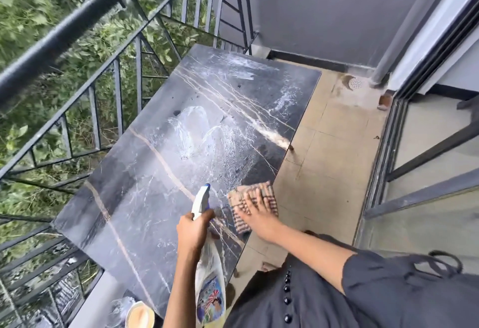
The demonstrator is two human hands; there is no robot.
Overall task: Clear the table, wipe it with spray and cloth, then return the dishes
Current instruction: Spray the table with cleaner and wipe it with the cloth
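Surface (145, 172): dark marble-look slab, glossy, tan veins, streaked with white foamy smears. Cloth (255, 204): ribbed woven fabric, brown-and-cream stripes, rough-ish texture. Spray bottle (207, 270): clear plastic, shiny printed label, white plastic nozzle. Railing (77, 24): black painted metal, matt. Floor (334, 146): beige tile, dull, grimy. Sleeve (404, 289): dark matt fabric, glossy black buttons.

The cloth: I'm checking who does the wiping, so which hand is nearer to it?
Right. The right hand lies flat on the cloth at the table's near right edge. The left hand is beside it, apart, gripping the spray bottle.
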